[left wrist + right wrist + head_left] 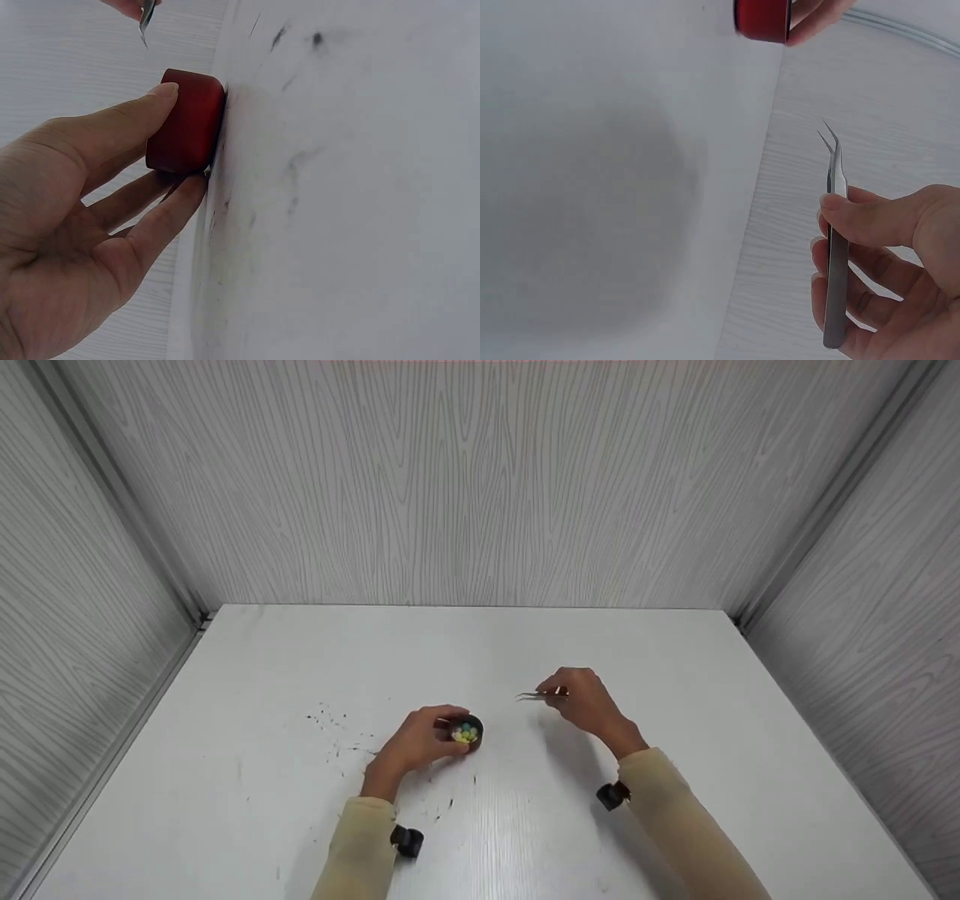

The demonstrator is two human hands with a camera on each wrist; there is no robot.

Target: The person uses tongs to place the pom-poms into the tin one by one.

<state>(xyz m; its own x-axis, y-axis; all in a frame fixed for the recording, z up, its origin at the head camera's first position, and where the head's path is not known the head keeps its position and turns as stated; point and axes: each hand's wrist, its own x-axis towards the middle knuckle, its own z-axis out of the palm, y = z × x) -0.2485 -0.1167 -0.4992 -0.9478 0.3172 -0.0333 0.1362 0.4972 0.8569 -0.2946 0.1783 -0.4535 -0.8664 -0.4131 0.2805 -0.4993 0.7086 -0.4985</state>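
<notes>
My left hand (420,739) grips a small round red cup (187,120) between thumb and fingers, low at the white tabletop. Inside the cup, the head view shows several small balls (465,733) in green, yellow and white. To the right and a little farther back, my right hand (589,701) pinches a pair of metal tweezers (837,247) with bent tips. Those tips point left toward the cup's side, slightly apart, with nothing between them. In the right wrist view the red cup (763,19) shows at the top edge, apart from the tweezers.
Dark specks and scuffs (330,720) mark the white table (637,652) left of and below the cup. Wood-grain panels (465,480) rise at the back and on both sides. A black wrist camera (407,840) sits on the left sleeve, another (611,795) on the right.
</notes>
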